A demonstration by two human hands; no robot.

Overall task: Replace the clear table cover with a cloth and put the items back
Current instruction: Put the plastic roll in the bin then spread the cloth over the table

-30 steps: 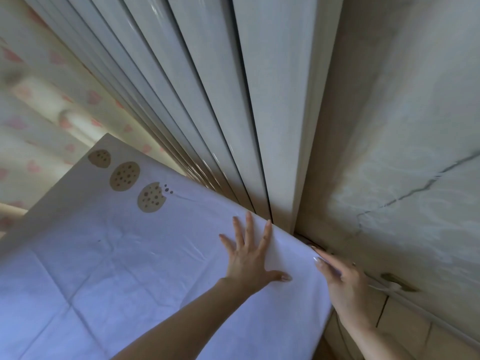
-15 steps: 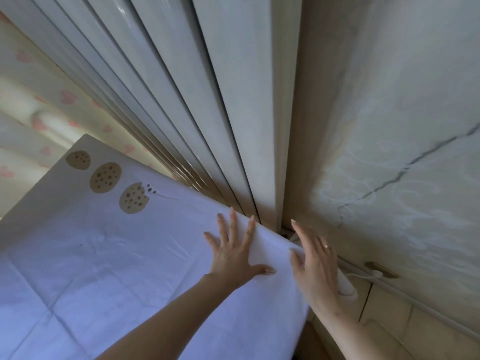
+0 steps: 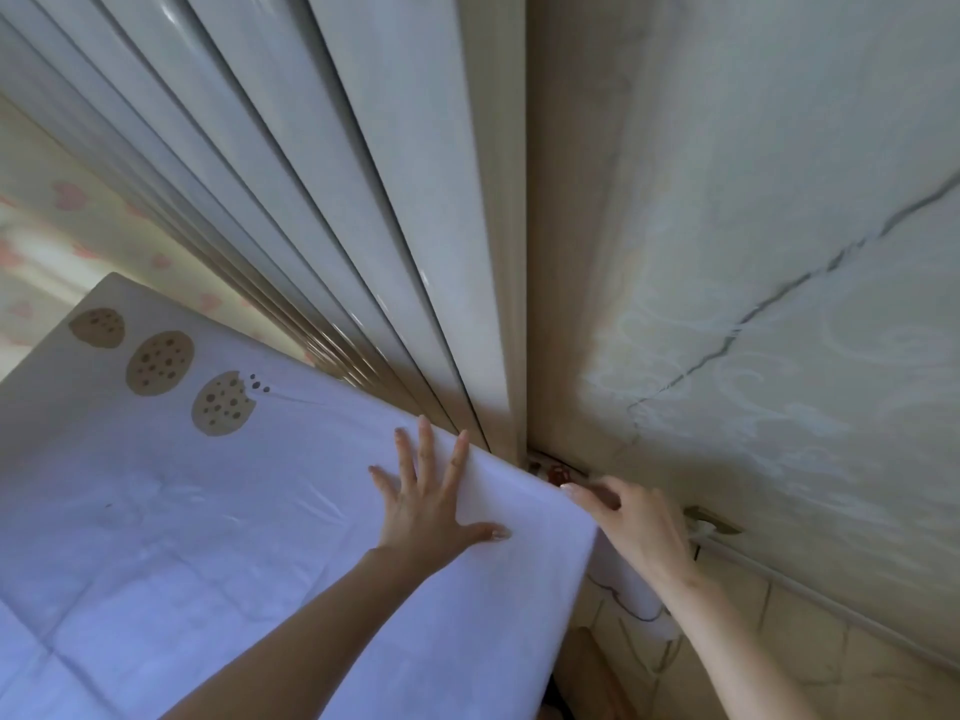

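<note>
A white cloth [image 3: 208, 511] with brown cookie prints near its far left corner lies spread over the table. My left hand [image 3: 431, 506] presses flat on it near the far right corner, fingers spread. My right hand [image 3: 639, 527] is at that corner's edge, its fingers curled over the cloth where it hangs down the table's right side. The thumb is hidden. No clear cover or other table items are in view.
Pale pleated folding panels [image 3: 322, 200] stand right behind the table's far edge. A cracked, patterned wall [image 3: 779, 304] closes the right side, with a small fitting and a cable [image 3: 711, 524] along its base. Tiled floor [image 3: 753, 657] shows below; a pink-spotted curtain [image 3: 47, 252] hangs at left.
My right hand, lying open on the corner half a second ago, has dropped to the cloth's right edge and curled over it. My left hand stays flat on the cloth.
</note>
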